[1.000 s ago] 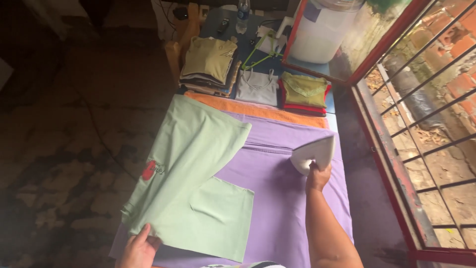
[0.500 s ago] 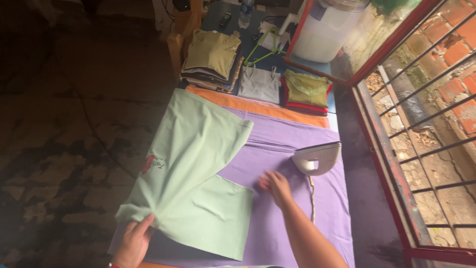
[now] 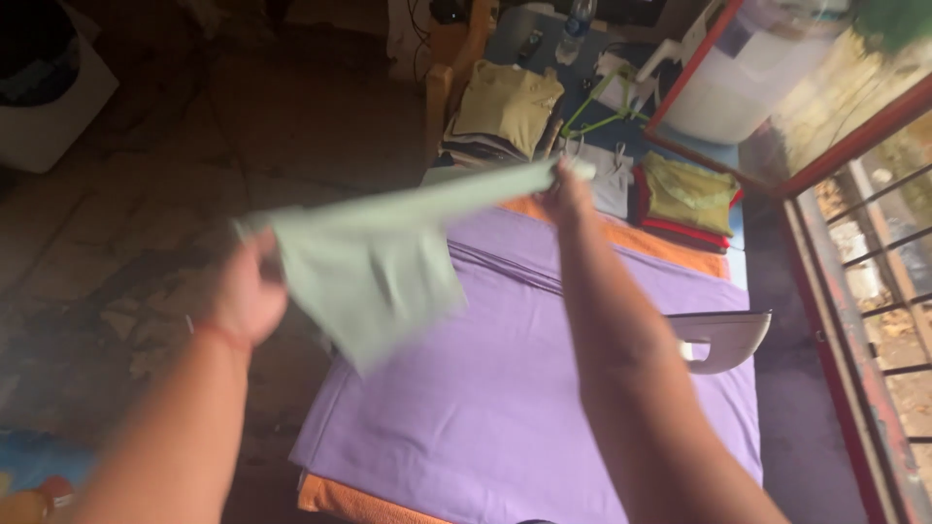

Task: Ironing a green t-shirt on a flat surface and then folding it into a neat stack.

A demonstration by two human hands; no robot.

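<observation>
Left hand: closed on one end of pale green garment, thin soft cloth, motion-blurred, held stretched in the air above the board. Right hand: pinched shut on the garment's far end. Beneath: purple cover cloth, smooth, over an orange towel. White iron, standing on the cover, right side. Beyond: three stacks of folded clothes, olive, white, red-edged.

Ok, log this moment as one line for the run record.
left hand: grips green garment | right hand: grips its other end | garment: lifted above purple cloth | iron: resting at right
</observation>
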